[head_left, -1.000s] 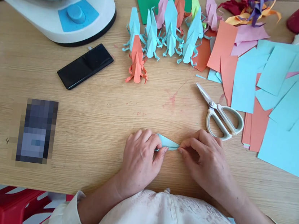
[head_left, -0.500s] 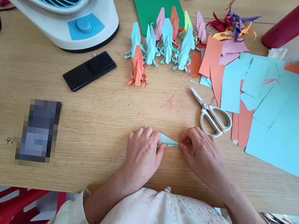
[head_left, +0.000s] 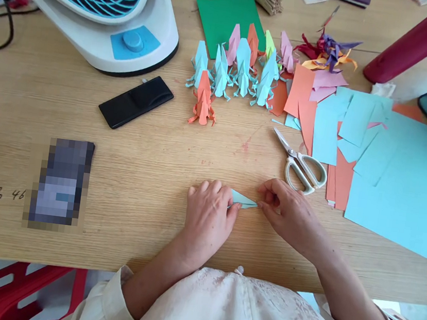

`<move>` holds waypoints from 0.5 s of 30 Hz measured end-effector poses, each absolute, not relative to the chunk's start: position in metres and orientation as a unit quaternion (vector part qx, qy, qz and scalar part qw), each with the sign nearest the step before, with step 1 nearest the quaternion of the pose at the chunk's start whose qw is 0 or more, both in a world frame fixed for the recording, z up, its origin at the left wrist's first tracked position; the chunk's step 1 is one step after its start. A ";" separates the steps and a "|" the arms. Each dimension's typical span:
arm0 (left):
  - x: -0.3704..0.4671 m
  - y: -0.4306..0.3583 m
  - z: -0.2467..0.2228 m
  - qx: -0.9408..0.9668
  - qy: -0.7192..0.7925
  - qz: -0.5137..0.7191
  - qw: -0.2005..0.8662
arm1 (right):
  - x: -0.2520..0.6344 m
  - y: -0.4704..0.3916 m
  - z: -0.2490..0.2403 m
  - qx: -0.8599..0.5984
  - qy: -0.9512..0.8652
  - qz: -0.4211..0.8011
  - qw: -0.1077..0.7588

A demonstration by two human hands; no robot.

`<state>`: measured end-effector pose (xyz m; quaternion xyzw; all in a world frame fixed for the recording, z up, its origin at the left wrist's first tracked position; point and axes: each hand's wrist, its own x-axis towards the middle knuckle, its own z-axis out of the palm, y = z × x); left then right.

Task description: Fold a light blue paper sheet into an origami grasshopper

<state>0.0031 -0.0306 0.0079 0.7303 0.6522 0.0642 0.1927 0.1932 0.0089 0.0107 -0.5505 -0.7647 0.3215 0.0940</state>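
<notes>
A narrow, pointed piece of folded light blue paper [head_left: 243, 200] lies on the table in front of me, its tip toward the right. My left hand [head_left: 209, 214] is closed over its wider end, thumb along the near edge, so that end is hidden. At the pointed tip is my right hand [head_left: 283, 212], fingers curled, with a gap between thumb and index finger. Its thumb is at or just beside the tip; contact is hard to tell. White-handled scissors [head_left: 302, 163] lie partly open just beyond my right hand.
Several folded paper figures [head_left: 243, 67] stand beyond the scissors. Blue sheets [head_left: 407, 194] and orange strips [head_left: 342, 181] spread out at right. A fan [head_left: 144, 53], a black case [head_left: 137, 101] and a blurred phone [head_left: 62, 183] are at left. A red bottle [head_left: 410, 44] stands at back right.
My right index finger has lifted away from the thumb at the paper's tip. My left hand keeps its hold. The whole view has shifted slightly, showing more of the table's back.
</notes>
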 end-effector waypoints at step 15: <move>0.003 -0.031 0.007 0.731 0.652 0.069 0.188 | 0.174 0.007 0.016 -0.507 -0.785 0.335 0.122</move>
